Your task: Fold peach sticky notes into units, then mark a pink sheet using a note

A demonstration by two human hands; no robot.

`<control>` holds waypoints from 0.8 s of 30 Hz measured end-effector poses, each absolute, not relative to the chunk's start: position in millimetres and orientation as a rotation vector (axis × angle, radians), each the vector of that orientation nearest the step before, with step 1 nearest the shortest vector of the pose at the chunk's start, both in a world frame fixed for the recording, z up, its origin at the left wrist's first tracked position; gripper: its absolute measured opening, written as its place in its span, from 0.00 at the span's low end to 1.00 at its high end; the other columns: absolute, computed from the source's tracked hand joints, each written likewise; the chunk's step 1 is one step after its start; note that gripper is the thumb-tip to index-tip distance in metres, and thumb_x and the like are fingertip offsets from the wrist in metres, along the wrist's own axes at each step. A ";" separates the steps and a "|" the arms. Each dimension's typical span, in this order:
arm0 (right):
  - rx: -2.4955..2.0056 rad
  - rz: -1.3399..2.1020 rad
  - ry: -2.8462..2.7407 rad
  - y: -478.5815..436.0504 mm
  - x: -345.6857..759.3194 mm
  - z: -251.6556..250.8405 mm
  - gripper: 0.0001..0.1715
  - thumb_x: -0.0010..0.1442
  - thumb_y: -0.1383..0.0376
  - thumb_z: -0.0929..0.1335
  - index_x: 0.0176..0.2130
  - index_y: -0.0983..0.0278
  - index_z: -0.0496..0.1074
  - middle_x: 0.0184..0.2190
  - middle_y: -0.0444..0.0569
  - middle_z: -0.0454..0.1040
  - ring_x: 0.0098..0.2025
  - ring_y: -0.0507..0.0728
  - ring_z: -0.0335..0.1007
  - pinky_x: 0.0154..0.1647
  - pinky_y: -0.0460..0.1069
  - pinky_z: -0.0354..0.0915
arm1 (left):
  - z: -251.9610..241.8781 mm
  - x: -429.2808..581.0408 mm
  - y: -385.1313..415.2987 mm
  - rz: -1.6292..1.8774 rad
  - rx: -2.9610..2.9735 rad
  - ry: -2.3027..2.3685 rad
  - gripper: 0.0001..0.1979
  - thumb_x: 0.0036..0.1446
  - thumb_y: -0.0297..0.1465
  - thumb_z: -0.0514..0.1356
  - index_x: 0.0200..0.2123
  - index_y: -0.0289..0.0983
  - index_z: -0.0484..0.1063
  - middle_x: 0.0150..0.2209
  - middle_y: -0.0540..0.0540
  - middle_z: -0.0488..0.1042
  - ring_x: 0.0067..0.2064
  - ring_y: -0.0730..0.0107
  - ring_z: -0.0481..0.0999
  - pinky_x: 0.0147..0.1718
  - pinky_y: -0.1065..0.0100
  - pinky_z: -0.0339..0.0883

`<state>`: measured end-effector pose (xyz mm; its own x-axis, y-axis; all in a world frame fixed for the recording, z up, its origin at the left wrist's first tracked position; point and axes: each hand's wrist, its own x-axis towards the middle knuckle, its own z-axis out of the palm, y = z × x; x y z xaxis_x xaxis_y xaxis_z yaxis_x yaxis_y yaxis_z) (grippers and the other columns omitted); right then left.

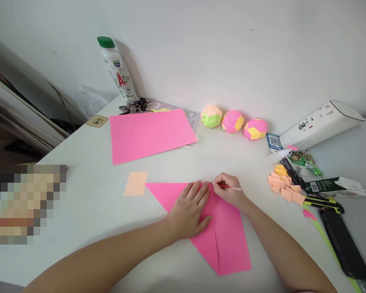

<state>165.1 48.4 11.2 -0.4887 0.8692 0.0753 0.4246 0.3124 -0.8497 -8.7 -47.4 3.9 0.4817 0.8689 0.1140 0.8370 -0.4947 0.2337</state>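
Note:
A folded sheet of bright pink paper (232, 240) lies on the table in front of me, with a crease running down to its lower edge. My left hand (190, 211) rests flat on it, fingers stretched toward the top edge and thumb apart. In my right hand (230, 189) is a slim red pen (227, 186) with a pale rear end. Its front end is at the paper's top edge, close to my left fingertips; the fingers partly cover it. A small peach paper piece (136, 183) lies beside the sheet's left corner.
Another pink sheet (149, 136) lies behind, near keys (136, 106) and a green-capped bottle (118, 71). Several faceted paper balls (232, 121) line the wall. At right are peach paper pieces (285, 185), a yellow-black cutter (323, 203), a black case (344, 244) and a white box (320, 124).

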 end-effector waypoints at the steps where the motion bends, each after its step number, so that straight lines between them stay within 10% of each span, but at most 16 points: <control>1: -1.143 1.091 -2.049 48.4 165.2 11.0 0.07 0.53 0.69 0.65 0.24 0.63 0.65 0.20 0.41 0.67 0.21 0.49 0.60 0.22 0.44 0.59 | 3.7 -8.7 -47.3 0.330 2.577 1.493 0.35 0.61 0.46 0.46 0.63 0.28 0.54 0.64 0.36 0.56 0.64 0.44 0.52 0.61 0.51 0.41; 24: -1.111 1.247 -1.320 64.0 173.1 2.1 0.09 0.57 0.60 0.69 0.29 0.62 0.67 0.16 0.38 0.66 0.16 0.47 0.56 0.14 0.42 0.52 | 3.1 -9.8 -47.1 0.329 2.554 1.474 0.33 0.61 0.47 0.46 0.61 0.29 0.57 0.64 0.36 0.55 0.64 0.45 0.52 0.61 0.50 0.42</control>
<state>173.1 64.0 2.1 -0.1125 0.9919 0.0584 -0.0019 0.0586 -0.9983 -9.8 -47.1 3.1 0.4856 0.8680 0.1034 0.8295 -0.4949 0.2590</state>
